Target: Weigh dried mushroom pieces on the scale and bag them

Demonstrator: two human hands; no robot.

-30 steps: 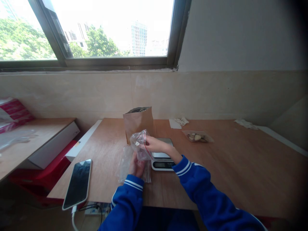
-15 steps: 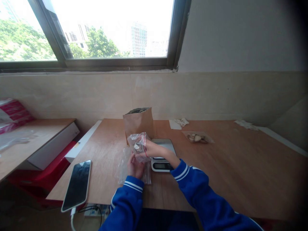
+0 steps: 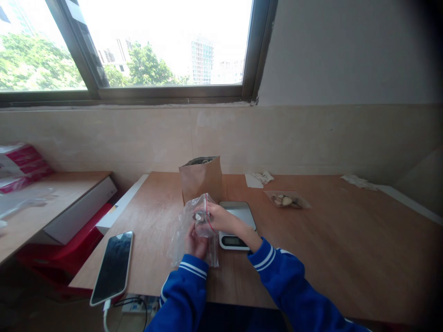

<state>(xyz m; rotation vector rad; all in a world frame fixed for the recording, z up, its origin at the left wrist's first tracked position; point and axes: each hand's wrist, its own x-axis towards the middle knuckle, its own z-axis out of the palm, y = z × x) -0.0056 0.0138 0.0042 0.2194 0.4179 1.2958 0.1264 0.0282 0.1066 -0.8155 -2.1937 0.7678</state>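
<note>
A small clear zip bag (image 3: 200,213) with a red seal line and a few pale pieces inside is held up over the wooden table (image 3: 328,240). My right hand (image 3: 221,218) pinches its upper right edge. My left hand (image 3: 194,242) grips it from below, fingers closed on the plastic. Beneath them lies a pile of empty clear bags (image 3: 180,244). A digital kitchen scale (image 3: 237,221) sits just right of my hands, nothing on its platform. An open brown paper bag (image 3: 201,178) stands behind.
A smartphone (image 3: 113,266) on a charging cable lies at the table's front left edge. A filled clear bag (image 3: 286,200) and crumpled paper (image 3: 259,178) lie further back. A lower side desk (image 3: 51,203) with a red-and-white package (image 3: 20,165) stands to the left.
My hands have lowered the zip bag slightly and drawn it nearer to me. The view shifted a little.
</note>
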